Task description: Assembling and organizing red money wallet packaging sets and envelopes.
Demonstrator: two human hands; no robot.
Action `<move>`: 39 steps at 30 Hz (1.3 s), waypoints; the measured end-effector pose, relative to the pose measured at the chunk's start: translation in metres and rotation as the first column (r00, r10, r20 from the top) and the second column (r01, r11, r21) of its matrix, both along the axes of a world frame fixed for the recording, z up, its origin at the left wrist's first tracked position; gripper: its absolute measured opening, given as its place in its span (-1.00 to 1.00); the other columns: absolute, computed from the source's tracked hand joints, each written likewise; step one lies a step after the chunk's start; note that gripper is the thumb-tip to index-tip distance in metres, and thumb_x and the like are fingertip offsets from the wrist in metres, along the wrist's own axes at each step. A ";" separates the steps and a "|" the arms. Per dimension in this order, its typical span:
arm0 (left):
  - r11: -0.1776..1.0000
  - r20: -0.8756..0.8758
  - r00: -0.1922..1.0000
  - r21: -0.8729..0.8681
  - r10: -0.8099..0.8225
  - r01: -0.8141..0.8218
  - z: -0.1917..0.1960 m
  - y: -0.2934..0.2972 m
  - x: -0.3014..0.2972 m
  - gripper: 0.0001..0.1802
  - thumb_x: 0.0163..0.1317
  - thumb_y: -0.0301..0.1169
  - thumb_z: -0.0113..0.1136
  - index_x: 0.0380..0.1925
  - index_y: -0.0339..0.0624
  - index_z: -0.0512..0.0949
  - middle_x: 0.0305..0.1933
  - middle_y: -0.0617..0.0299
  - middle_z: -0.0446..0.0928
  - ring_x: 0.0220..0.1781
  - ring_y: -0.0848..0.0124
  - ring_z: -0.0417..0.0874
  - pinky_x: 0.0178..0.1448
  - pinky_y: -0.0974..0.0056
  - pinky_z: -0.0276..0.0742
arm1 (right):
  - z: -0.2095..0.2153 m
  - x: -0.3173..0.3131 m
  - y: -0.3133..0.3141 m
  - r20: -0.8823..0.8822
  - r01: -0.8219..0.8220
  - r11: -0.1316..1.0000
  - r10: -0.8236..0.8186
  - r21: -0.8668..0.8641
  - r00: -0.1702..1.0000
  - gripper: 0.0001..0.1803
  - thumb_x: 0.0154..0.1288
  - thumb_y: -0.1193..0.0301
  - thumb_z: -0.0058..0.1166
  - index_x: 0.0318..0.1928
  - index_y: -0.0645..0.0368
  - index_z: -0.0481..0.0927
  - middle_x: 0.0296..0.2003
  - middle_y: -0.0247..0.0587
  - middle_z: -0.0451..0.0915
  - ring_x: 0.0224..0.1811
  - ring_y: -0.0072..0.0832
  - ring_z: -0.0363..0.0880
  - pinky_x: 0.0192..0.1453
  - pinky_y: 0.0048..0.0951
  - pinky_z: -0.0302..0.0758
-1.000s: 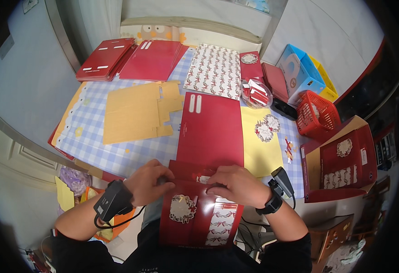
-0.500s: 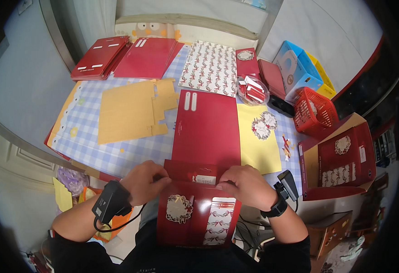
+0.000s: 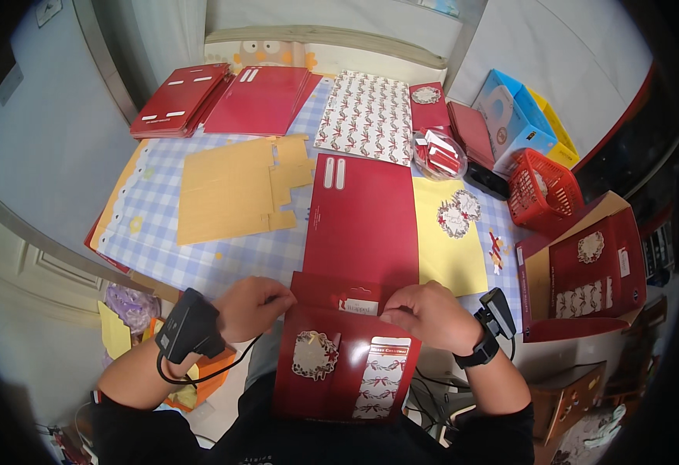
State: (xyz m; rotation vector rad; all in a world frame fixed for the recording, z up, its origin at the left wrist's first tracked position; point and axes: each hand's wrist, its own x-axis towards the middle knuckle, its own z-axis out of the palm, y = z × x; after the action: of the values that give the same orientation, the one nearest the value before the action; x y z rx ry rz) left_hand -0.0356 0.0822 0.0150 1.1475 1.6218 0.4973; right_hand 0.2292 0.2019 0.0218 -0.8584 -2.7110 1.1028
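A dark red card folder [image 3: 350, 370] stands upright at the table's near edge, in front of my body. Its front carries a wreath picture and a strip of bow-patterned paper, and a flap with a hanging hole [image 3: 360, 291] rises behind the front's top edge. My left hand [image 3: 253, 308] pinches at the folder's upper left corner, thumb and fingertips together. At the upper right, my right hand [image 3: 435, 316] grips the top edge, its thumb on the front side. Just beyond lies a flat red card sheet [image 3: 363, 217] with two white slots.
Red card stacks [image 3: 180, 101] lie back left, beside patterned paper [image 3: 365, 116]. A brown cardboard piece [image 3: 227, 194] lies left. Yellow paper [image 3: 452, 260] with wreath cutouts, a clear tub [image 3: 439, 159], a red basket [image 3: 541, 190], a blue box [image 3: 510, 116] and an open red carton [image 3: 580, 267] occupy the right.
The whole scene has shifted slightly right in the picture. My left fingertips have risen a little at the folder's corner; my right hand keeps its grip.
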 end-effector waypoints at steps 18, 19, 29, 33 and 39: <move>0.993 -0.017 0.999 0.115 0.032 -0.030 0.020 -0.007 0.019 -0.84 0.28 -0.42 0.09 -0.25 -0.31 0.50 -0.35 0.22 0.55 -0.35 0.56 0.56 -0.31 0.42 0.51 | -0.013 0.034 -0.030 -0.160 0.355 0.923 -0.332 0.148 0.930 -0.85 0.08 0.36 0.26 -0.42 0.17 0.65 -0.40 -0.18 0.45 -0.26 -0.24 0.41 -0.18 -0.28 0.36; 0.993 -0.015 1.000 0.117 0.027 -0.025 0.014 -0.008 0.020 -0.84 0.28 -0.42 0.09 -0.25 -0.31 0.50 -0.35 0.22 0.55 -0.35 0.56 0.56 -0.31 0.42 0.51 | -0.013 0.036 -0.034 -0.159 0.359 0.921 -0.336 0.150 0.928 -0.85 0.08 0.36 0.26 -0.42 0.17 0.65 -0.40 -0.18 0.45 -0.26 -0.24 0.41 -0.18 -0.28 0.36; 0.928 0.271 0.951 0.294 0.149 -0.229 0.002 -0.022 0.040 -0.85 0.24 -0.43 0.15 -0.27 -0.30 0.53 -0.40 0.27 0.57 -0.34 0.62 0.51 -0.24 0.45 0.45 | -0.022 0.056 -0.070 -0.277 0.612 0.790 -0.578 0.049 0.768 -0.86 0.09 0.43 0.25 -0.34 0.20 0.63 -0.17 -0.06 0.40 -0.06 -0.21 0.35 0.02 -0.33 0.33; 0.884 0.260 0.961 0.422 0.096 -0.202 0.006 -0.026 0.042 -0.92 0.25 -0.52 0.13 -0.29 -0.30 0.52 -0.42 0.31 0.52 -0.40 0.64 0.49 -0.31 0.47 0.43 | -0.026 0.060 -0.077 -0.317 0.662 0.747 -0.613 0.069 0.724 -0.86 0.11 0.44 0.23 -0.31 0.21 0.62 -0.15 -0.06 0.42 -0.07 -0.26 0.39 0.01 -0.35 0.35; 0.899 0.287 0.954 0.390 0.087 -0.199 0.011 -0.036 0.038 -0.84 0.23 -0.49 0.15 -0.21 -0.33 0.56 -0.35 0.21 0.59 -0.31 0.56 0.55 -0.21 0.42 0.47 | -0.021 0.065 -0.080 -0.261 0.556 0.644 -0.744 -0.525 0.615 -0.91 0.29 0.50 0.09 -0.28 0.28 0.55 -0.50 -0.42 0.52 -0.44 -0.75 0.41 -0.33 -0.68 0.36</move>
State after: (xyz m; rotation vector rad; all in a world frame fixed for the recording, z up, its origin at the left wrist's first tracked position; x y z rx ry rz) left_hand 0.0019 0.0459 0.0257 1.2100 1.4076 1.0891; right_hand 0.2944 0.1222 0.0011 -1.3119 -1.5475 1.4237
